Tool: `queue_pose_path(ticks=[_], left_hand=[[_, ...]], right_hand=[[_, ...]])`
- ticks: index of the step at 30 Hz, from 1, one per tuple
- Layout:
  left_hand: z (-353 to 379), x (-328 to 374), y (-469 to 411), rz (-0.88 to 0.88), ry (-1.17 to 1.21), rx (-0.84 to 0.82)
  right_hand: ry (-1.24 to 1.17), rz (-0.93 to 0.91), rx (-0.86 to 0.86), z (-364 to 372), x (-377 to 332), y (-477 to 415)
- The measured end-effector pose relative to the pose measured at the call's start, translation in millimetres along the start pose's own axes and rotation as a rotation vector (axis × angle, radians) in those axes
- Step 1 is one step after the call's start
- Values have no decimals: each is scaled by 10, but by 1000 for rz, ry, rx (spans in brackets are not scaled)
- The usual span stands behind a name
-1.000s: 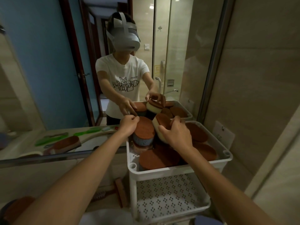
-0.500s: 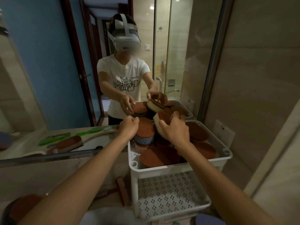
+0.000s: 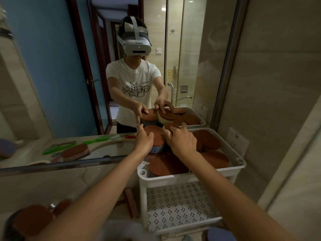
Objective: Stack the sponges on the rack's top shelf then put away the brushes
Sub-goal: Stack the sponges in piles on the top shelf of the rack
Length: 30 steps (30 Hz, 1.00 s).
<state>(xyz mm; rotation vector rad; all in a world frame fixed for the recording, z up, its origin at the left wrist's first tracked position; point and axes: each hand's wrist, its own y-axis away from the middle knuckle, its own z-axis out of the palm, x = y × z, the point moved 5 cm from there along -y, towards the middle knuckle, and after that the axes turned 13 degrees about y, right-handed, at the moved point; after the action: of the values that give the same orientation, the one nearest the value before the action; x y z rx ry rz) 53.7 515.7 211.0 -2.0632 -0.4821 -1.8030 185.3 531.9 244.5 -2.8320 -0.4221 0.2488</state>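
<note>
The white rack's top shelf (image 3: 191, 177) holds several brown-topped sponges. My left hand (image 3: 145, 142) holds a blue sponge with a brown top (image 3: 156, 136) at the shelf's back left, thumb on its top and fingers down its far side. Right beside it, my right hand (image 3: 182, 140) grips a cream sponge with a brown top (image 3: 171, 126), tilted against the blue one. More brown sponges lie flat at the front (image 3: 165, 165) and at the right (image 3: 208, 139). A brown brush (image 3: 131, 202) lies low, left of the rack.
A mirror (image 3: 52, 84) behind the rack reflects me, the counter and green brushes. The rack's perforated lower shelf (image 3: 178, 206) holds nothing. A tiled wall (image 3: 269, 101) stands close on the right. A brown-backed brush (image 3: 33, 221) lies at the bottom left.
My left hand has spread from a loose fist onto the blue sponge. My right hand keeps the cream sponge and has settled it closer against the blue one.
</note>
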Motion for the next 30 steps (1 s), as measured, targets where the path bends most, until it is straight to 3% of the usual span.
queue_pose_path(ticks=[4,18,22,30], left_hand=[[36,38,-23,58,-74,-35],[57,74,-62,61,-352,-73],[39,156,-34,42,-394,-110],[-250,525,326,105,-264,-65]], right_hand=[[33,-46,-129,130,34,81],[267,-61,-179,121,-25,74],[214,-70,-245,59,-37,53],[-202,-75,139,-205,-159,436]])
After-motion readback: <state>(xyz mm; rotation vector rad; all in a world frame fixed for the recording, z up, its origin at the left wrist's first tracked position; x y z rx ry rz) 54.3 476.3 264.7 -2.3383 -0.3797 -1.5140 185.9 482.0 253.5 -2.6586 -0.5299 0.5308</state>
